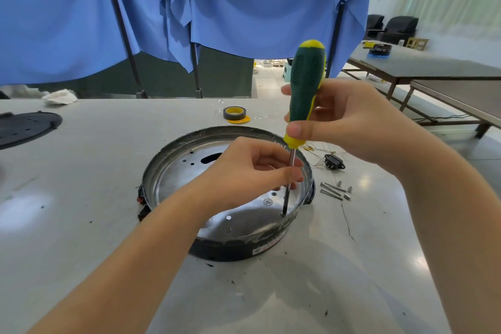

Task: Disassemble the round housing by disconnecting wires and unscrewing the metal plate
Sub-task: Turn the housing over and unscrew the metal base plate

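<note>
The right hand grips the green-and-yellow handle of a screwdriver, held nearly upright. The left hand pinches its steel shaft to steady it. The tip sits on a screw near the right edge of the metal plate, inside the round housing on the grey table. This appears to be the unscrewing step; next likely calls for downward pressure while turning. Removed screws lie just beside the housing.

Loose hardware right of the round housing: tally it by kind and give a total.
Long screws: 3
Small metal spacers: 3
Black socket with wires: 1
Total: 7
</note>
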The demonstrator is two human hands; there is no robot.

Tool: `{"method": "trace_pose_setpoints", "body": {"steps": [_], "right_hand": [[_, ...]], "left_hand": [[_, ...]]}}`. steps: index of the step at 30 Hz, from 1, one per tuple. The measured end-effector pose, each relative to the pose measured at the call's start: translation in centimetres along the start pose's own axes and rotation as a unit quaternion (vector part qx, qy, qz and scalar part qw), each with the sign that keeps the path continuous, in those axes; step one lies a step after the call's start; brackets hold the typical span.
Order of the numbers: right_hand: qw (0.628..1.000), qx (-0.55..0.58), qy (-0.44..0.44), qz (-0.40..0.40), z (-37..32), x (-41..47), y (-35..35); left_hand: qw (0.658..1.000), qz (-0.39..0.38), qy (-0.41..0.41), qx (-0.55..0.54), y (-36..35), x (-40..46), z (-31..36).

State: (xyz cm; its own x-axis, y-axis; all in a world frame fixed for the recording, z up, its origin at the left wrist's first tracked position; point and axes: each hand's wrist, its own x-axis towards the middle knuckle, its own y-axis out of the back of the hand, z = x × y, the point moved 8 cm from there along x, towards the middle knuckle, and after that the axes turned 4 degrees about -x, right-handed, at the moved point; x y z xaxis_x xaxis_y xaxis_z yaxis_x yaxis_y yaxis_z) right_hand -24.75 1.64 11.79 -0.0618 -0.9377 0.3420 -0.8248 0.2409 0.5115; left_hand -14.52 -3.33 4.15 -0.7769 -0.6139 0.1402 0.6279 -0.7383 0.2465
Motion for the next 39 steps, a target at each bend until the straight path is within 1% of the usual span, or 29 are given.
{"method": "trace_pose_setpoints", "body": {"steps": [3,5,10,17,21,24,26,29,32,35,39], "right_hand": [[0.999,0.033,-0.002,-0.018,0.1,0.0,-0.2],[0.999,0.025,-0.005,-0.030,0.2,0.0,-0.5],[0.999,0.013,-0.024,-0.039,0.4,0.1,-0.8],[0.999,-0.033,-0.016,-0.031,0.2,0.1,-1.1],[0.997,-0.063,-0.023,-0.029,0.4,0.2,-1.1],[0.998,-0.065,-0.018,-0.013,0.3,0.1,-0.6],[0.999,-0.046,-0.008,-0.008,0.1,0.1,-0.2],[0.999,0.028,-0.006,-0.046,0.0,-0.2,-0.5],[0.996,0.046,-0.014,-0.078,0.2,-0.3,-0.9],[0.995,0.023,-0.031,-0.087,0.5,-0.2,-1.1],[0.996,-0.039,-0.032,-0.071,0.4,-0.1,-1.3]], "left_hand": [[1.000,-0.020,0.012,-0.005,-0.2,-0.1,-0.1],[1.000,-0.018,0.014,-0.004,0.0,-0.1,-0.2],[1.000,0.012,-0.001,0.008,0.5,0.0,-0.1],[0.997,0.061,-0.030,0.044,0.8,0.2,0.2],[0.997,0.058,-0.020,0.053,0.7,0.2,0.0],[0.998,0.035,-0.013,0.053,0.5,0.2,-0.1],[0.999,0.024,-0.015,0.038,0.4,0.1,0.0],[1.000,0.012,-0.016,0.022,0.4,0.0,0.1],[1.000,0.004,-0.020,0.013,0.3,0.0,0.2],[0.999,0.015,-0.031,0.013,0.5,0.0,0.4],[0.998,0.043,-0.043,0.008,0.9,0.1,0.4]]}}
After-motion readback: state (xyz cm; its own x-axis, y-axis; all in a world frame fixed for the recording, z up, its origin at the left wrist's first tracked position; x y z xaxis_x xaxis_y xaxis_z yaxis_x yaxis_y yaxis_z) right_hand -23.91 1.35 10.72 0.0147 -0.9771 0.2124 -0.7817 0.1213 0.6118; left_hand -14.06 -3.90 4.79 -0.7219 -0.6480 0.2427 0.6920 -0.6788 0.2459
